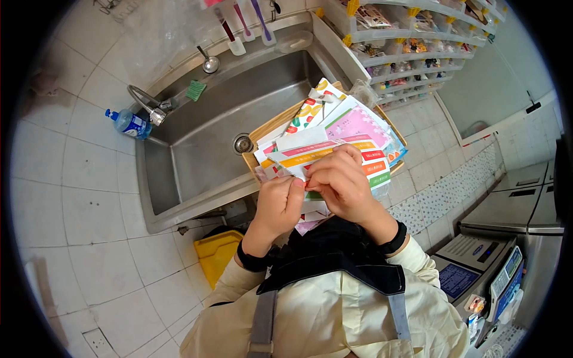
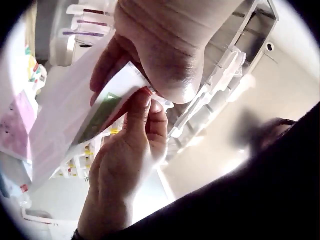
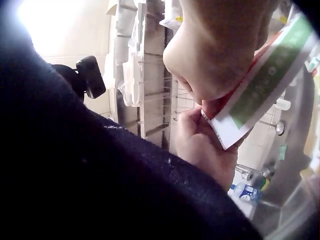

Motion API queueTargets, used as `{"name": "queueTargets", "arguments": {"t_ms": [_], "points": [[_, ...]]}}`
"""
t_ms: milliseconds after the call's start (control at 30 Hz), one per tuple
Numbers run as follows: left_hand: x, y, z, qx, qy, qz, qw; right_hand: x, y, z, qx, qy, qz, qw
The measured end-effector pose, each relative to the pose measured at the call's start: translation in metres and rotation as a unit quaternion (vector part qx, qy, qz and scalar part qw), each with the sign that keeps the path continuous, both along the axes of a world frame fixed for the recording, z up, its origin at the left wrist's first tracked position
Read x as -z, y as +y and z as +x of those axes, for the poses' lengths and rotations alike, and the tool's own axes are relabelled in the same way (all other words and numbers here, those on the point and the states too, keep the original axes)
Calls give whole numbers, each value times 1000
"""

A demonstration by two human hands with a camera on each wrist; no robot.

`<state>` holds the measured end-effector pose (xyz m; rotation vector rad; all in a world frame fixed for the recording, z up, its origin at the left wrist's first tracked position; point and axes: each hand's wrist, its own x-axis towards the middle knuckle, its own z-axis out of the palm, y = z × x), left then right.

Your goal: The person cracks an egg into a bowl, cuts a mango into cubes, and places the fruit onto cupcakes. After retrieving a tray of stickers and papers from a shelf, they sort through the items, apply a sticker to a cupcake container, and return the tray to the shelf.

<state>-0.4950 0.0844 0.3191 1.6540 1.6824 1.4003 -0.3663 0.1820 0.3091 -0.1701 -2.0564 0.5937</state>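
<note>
A sheet of labels [image 1: 375, 164] with pink, yellow, red, orange and green strips is held between both hands. My left hand [image 1: 278, 204] pinches the sheet's near left corner, its thumb on top. Right beside it, my right hand [image 1: 339, 182] pinches the same corner with thumb and curled fingers, at a red strip. In the left wrist view, the right thumb [image 2: 137, 107] presses on the red strip next to the green one. The right wrist view shows the white corner of the label sheet [image 3: 231, 131] between the two hands. Both sets of fingertips nearly meet.
Beneath the sheet, a wooden-rimmed tray [image 1: 276, 123] holds several printed papers and packets, overlapping the steel sink [image 1: 206, 128]. A blue soap bottle [image 1: 132, 124] stands near the faucet [image 1: 152, 107]. Clear drawers [image 1: 412, 53] rise behind; a yellow bin [image 1: 218, 253] sits below.
</note>
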Motion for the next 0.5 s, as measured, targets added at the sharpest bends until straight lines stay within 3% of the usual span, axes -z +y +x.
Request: {"name": "queueTargets", "arguments": {"t_ms": [100,300,433,500], "points": [[3,-1,-3,14,26,12,999,-9,-4,1,3,-7,-85,996],[6,0,2,10,-5,34,999,1,-1,4,23,-8,37,999],[9,-1,2,-10,0,5,1000,-2,-3,2,27,-5,29,999],[10,-2,-1,8,25,14,1000,1,-2,0,-3,4,-44,999]]}}
